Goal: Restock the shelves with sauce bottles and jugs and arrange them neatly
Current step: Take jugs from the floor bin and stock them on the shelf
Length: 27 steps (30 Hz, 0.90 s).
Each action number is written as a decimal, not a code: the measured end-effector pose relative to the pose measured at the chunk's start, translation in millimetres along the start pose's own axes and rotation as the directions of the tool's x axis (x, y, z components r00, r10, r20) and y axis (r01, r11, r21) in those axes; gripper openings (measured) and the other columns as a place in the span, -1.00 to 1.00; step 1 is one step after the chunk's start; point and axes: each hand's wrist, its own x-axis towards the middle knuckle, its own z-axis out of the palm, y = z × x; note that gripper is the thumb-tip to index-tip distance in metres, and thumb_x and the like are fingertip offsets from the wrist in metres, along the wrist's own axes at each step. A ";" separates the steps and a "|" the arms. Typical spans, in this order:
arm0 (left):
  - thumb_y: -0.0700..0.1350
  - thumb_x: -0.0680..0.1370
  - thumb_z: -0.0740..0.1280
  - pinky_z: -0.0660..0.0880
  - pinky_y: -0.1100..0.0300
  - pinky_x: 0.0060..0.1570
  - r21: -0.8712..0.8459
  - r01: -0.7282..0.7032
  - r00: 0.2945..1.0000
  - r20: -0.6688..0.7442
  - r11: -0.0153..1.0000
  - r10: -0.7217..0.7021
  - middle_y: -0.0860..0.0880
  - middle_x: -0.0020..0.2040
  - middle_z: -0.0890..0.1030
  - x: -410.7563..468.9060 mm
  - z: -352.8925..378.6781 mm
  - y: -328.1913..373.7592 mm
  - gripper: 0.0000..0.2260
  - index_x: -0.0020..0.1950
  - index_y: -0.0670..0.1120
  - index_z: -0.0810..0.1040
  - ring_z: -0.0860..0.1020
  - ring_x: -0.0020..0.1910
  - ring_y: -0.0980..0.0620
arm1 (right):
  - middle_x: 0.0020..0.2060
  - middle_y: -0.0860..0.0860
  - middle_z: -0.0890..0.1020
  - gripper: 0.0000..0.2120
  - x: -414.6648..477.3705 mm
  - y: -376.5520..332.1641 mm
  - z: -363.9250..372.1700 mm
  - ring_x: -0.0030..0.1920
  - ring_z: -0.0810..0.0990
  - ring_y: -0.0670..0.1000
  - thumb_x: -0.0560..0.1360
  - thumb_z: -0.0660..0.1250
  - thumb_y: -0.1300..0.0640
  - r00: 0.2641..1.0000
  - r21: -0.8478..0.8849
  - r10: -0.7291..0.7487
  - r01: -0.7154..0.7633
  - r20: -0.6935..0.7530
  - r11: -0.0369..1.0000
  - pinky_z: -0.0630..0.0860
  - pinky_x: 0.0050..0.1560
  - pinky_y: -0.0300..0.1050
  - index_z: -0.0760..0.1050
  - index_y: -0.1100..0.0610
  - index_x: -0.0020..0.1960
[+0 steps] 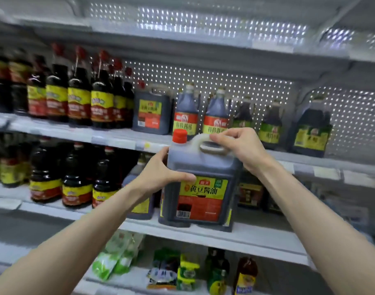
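Note:
A large dark soy sauce jug (pixel 200 188) with a red cap, white handle and a yellow, green and red label is held upright in front of the shelves, at the height of the middle shelf (pixel 214 229). My left hand (pixel 158 174) grips its left side, thumb across the front above the label. My right hand (pixel 238 146) curls round the white handle on top. A matching jug (pixel 151 111) stands on the upper shelf (pixel 118 138), beside tall red-labelled bottles (pixel 185 116). Whether the held jug touches the middle shelf I cannot tell.
Rows of dark sauce bottles with yellow-red labels (pixel 79 99) fill the left of the upper shelf, and more bottles (pixel 76 184) the middle shelf's left. Green-labelled jugs (pixel 311 133) stand at the upper right. The bottom shelf holds green pouches (pixel 114 258) and small bottles (pixel 246 275).

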 end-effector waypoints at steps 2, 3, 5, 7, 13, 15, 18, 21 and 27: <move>-0.10 0.05 0.68 0.54 0.30 -0.11 0.010 -0.042 0.998 -0.054 0.999 0.043 0.10 -0.04 0.69 9.2 -12.2 21.1 -0.31 0.12 0.00 0.52 0.64 -0.03 0.16 | -0.32 0.05 0.66 -0.81 18.1 -22.2 -1.2 -0.30 0.58 -0.08 0.41 0.50 0.06 0.997 0.035 -0.070 0.069 0.033 0.997 0.47 -0.19 -0.16 0.66 0.20 -0.23; -0.11 0.06 0.68 0.54 0.30 -0.11 0.019 -0.055 0.996 -0.068 0.998 0.056 0.10 -0.04 0.69 13.3 -20.0 30.6 -0.32 0.12 0.00 0.51 0.64 -0.03 0.15 | -0.33 0.02 0.66 -0.85 26.7 -32.3 -0.5 -0.32 0.58 -0.10 0.43 0.48 0.10 0.993 0.046 -0.100 0.098 0.059 0.994 0.49 -0.21 -0.19 0.66 0.18 -0.22; -0.11 0.09 0.66 0.56 0.24 -0.09 0.012 -0.061 0.995 -0.082 0.998 0.062 0.06 0.01 0.68 19.9 -37.3 44.3 -0.31 0.16 0.01 0.50 0.65 0.00 0.11 | -0.32 0.01 0.67 -0.91 40.6 -47.5 5.5 -0.29 0.61 -0.08 0.44 0.47 0.14 0.985 0.055 -0.142 0.138 0.098 0.989 0.51 -0.18 -0.17 0.66 0.16 -0.19; -0.07 0.08 0.64 0.57 0.18 -0.04 0.027 -0.087 0.991 -0.101 0.996 0.090 0.02 0.06 0.67 26.9 -57.8 53.5 -0.27 0.22 -0.01 0.50 0.64 0.03 0.08 | -0.28 0.01 0.68 -0.93 55.5 -58.1 17.4 -0.24 0.62 -0.06 0.44 0.47 0.13 0.978 0.042 -0.178 0.174 0.109 0.984 0.52 -0.13 -0.15 0.66 0.12 -0.17; 0.07 0.04 0.60 0.57 0.13 0.02 0.096 -0.139 0.984 -0.100 0.986 0.149 0.03 0.09 0.66 55.5 -124.4 65.0 -0.21 0.24 0.01 0.49 0.64 0.03 0.10 | -0.31 -0.06 0.65 -0.92 101.7 -82.2 68.6 -0.26 0.57 -0.13 0.46 0.45 0.13 0.967 0.053 -0.249 0.246 0.049 0.968 0.48 -0.16 -0.21 0.64 0.09 -0.20; 0.03 0.05 0.62 0.57 0.12 0.00 0.080 -0.139 0.986 -0.079 0.987 0.146 0.03 0.08 0.66 67.7 -151.4 63.4 -0.23 0.23 0.01 0.49 0.65 0.02 0.07 | -0.34 -0.09 0.64 -0.93 114.4 -87.5 90.4 -0.32 0.56 -0.17 0.47 0.44 0.15 0.966 0.057 -0.258 0.256 0.032 0.965 0.47 -0.23 -0.27 0.63 0.09 -0.19; -0.03 0.07 0.63 0.58 0.09 -0.01 0.060 -0.136 0.990 -0.035 0.989 0.139 0.01 0.08 0.66 89.1 -196.7 62.0 -0.24 0.23 0.01 0.49 0.65 0.03 0.03 | -0.25 0.01 0.67 -0.93 136.8 -98.6 126.7 -0.26 0.58 -0.09 0.46 0.45 0.12 0.971 0.044 -0.240 0.241 -0.012 0.970 0.49 -0.15 -0.17 0.64 0.10 -0.18; -0.20 0.15 0.65 0.59 0.12 -0.01 0.037 -0.160 0.987 -0.010 0.986 0.160 0.01 0.08 0.66 114.8 -232.4 58.2 -0.30 0.24 0.00 0.48 0.64 0.04 0.04 | -0.16 0.05 0.70 -0.92 162.7 -112.2 154.7 -0.11 0.62 0.01 0.45 0.46 0.07 0.975 -0.022 -0.216 0.215 -0.043 0.976 0.51 0.00 -0.05 0.64 0.07 -0.18; -0.20 0.16 0.62 0.58 0.21 -0.07 -0.002 -0.216 0.975 0.044 0.976 0.216 0.02 0.06 0.66 168.6 -281.0 51.5 -0.31 0.24 -0.02 0.48 0.64 0.02 0.09 | -0.18 -0.03 0.67 -0.94 212.2 -129.5 189.7 -0.11 0.59 -0.03 0.47 0.44 0.07 0.970 -0.112 -0.220 0.209 -0.101 0.972 0.49 -0.02 -0.11 0.63 0.04 -0.15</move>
